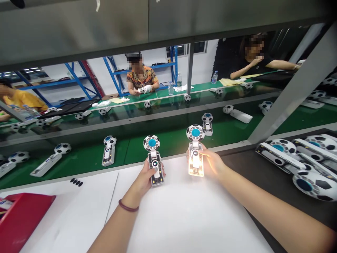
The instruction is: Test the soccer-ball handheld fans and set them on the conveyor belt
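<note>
My left hand is closed around a handheld fan with a football-patterned round head, a blue centre and a clear body, its thumb lying on the front. In my right hand is a matching handheld fan, whose clear body glows with warm yellow light. Both fans are upright, side by side and apart, above the white work surface. Just behind the right one, a similar fan lies on the green conveyor belt.
More football fans lie along the belt, including one at left. Several fans are piled on a dark surface at right. A red bin and small black ovals are at left. A metal post slants at right. Co-workers sit across the belt.
</note>
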The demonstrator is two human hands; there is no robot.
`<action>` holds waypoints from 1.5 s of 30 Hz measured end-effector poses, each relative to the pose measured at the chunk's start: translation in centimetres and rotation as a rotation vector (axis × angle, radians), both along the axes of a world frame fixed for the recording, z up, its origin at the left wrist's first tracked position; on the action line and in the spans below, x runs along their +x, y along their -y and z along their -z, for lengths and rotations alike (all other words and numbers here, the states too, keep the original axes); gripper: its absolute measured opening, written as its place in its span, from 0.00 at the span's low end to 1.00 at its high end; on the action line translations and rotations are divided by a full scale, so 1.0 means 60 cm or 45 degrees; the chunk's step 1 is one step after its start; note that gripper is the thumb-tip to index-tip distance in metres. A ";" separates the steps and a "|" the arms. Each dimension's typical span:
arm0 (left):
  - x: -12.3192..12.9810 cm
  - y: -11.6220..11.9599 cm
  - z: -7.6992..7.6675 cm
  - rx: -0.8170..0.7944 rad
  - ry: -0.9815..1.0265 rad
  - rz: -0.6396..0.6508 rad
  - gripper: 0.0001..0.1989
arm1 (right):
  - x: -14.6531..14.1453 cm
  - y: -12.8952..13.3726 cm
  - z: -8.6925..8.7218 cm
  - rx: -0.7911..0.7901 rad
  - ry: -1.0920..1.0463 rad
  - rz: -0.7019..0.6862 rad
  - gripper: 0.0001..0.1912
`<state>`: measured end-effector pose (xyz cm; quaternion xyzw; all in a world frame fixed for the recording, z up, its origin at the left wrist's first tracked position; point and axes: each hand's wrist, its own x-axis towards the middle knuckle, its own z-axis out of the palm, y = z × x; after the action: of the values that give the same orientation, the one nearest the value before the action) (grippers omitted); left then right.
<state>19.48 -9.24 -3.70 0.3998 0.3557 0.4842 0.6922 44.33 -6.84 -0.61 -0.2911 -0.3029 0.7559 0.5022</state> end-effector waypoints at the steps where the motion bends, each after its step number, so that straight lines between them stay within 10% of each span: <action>1: -0.001 -0.001 0.001 0.013 0.006 0.003 0.22 | 0.001 0.000 0.000 -0.003 -0.009 -0.002 0.19; 34: -0.010 -0.010 0.018 0.043 -0.050 0.024 0.26 | -0.001 0.001 0.016 -0.015 0.110 -0.189 0.17; 45: 0.007 -0.004 -0.017 0.086 0.081 -0.159 0.25 | -0.013 0.001 0.035 0.194 0.782 -0.500 0.26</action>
<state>19.90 -8.98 -2.69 0.3843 0.3414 0.5506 0.6577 43.53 -6.92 -2.68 -0.4023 -0.5450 0.6905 0.2537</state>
